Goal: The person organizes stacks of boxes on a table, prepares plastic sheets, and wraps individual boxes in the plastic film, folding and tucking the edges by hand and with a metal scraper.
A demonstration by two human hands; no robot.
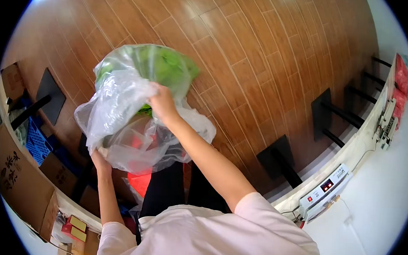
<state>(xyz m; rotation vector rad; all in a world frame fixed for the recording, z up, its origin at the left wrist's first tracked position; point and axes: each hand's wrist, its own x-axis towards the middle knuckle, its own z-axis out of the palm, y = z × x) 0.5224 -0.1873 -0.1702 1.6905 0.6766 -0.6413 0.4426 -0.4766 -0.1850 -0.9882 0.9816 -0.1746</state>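
Note:
A large clear plastic bag spreads out in front of my legs, with green leafy contents showing through its far end. My right hand grips the bag's crumpled film near the middle. Lower down on the left, my left hand is closed on the near edge of the same bag, its fingers partly covered by the film. Something red lies under the near side of the bag, and its kind cannot be made out.
Wood-look floor tiles stretch ahead. On the right, a white table carries a sealing machine and red bags. Black table legs stand below it. At left are a cardboard box and a blue crate.

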